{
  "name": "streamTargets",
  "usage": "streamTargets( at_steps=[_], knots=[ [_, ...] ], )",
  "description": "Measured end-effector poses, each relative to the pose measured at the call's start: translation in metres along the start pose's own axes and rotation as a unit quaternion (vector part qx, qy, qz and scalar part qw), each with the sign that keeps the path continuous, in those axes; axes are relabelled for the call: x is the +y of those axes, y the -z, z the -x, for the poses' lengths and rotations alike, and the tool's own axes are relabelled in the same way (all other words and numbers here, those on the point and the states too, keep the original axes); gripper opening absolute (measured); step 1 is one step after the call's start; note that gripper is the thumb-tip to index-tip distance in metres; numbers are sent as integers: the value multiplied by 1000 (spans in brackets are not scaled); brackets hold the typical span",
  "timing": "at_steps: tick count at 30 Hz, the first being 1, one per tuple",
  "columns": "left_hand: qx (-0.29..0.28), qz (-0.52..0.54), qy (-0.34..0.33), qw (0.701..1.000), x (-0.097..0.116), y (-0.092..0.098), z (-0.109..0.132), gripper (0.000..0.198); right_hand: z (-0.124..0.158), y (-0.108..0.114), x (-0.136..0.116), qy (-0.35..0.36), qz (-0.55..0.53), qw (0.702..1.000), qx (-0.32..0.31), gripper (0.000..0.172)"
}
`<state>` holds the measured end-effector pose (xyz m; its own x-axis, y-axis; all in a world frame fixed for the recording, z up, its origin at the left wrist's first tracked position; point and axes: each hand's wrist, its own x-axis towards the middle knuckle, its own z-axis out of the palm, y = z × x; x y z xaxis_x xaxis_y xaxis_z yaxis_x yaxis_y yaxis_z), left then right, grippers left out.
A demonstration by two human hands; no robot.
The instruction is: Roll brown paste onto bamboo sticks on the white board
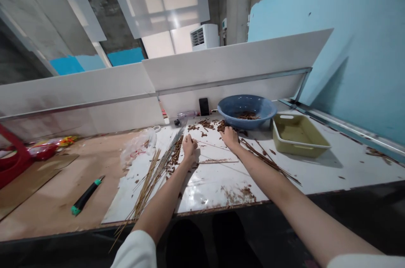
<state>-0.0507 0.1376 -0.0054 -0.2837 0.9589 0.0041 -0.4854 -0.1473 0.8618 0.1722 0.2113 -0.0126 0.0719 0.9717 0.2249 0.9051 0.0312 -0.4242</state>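
Brown dried fragments at my curled right hand could scatter if it sweeps sideways; whether it or my curled left hand grips anything, I can't tell.

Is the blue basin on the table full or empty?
Neither: the blue basin holds some brown pieces low inside, and much of its inner wall is bare.

Brown fragments; blue basin; olive bin; black-green screwdriver.

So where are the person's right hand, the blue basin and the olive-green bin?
Right hand (pixel 230 137): head view, back of hand.
Blue basin (pixel 248 103): head view, inner far wall.
Olive-green bin (pixel 284 146): head view, near wall.
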Motion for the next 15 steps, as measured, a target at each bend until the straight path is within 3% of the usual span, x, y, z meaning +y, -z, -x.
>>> streamTargets(
  at_steps=[6, 10, 15],
  knots=[
    [9, 22, -23, 999, 1, 3, -5, 60, -4, -5, 5, 11, -6, 1000, 9, 34],
    [28, 43, -17, 999, 4, 3, -7, 64, -5, -7, 6, -9, -41, 999, 21, 39],
    [27, 45, -23, 998, 5, 3, -8, 68, -4, -4, 9, 10, -40, 999, 1, 32]
  ],
)
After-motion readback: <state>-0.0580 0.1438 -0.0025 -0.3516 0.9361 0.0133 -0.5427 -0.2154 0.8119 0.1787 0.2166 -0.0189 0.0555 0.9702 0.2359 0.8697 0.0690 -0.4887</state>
